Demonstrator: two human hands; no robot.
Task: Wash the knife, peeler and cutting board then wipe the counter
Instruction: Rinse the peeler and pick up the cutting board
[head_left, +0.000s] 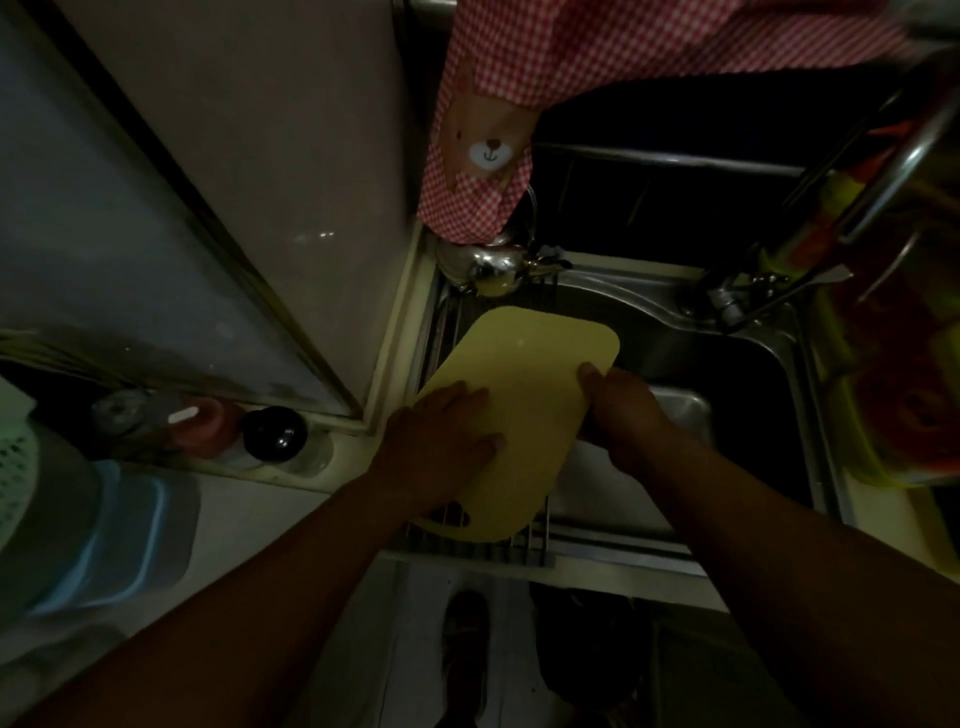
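The board (535, 374), pale yellow, sits in the middle of the frame. It lies slantwise on a wire rack (467, 545) that spans the left end of the sink (779, 332). Its handle hole points to the lower left and is half covered by my forearm.

My left grip (441, 431) lies released and flat on the board's left half, fingers straight and pressing down. My right grip (628, 410) grasps the board's right edge with the thumb on top. The other fingers go under the board, so I cannot see them.

The light is dim. Below my right arm something pale lies in the sink, and I cannot make out what it is. The basin beyond it is mostly black shadow.

At the sink's far rim a tap (722, 301) stands right of centre. A shiny steel pot (483, 265) sits at the far left corner, its top hidden under a red checked cloth (483, 130) that hangs from the upper edge.

The right edge of the frame is a blur of red, yellow and green behind steel bars. Left of the sink, on the counter (291, 483), stand a dark-capped bottle (275, 434) and a pinkish jar (202, 426). A blue tub (130, 535) lies at the lower left, partly cut off.
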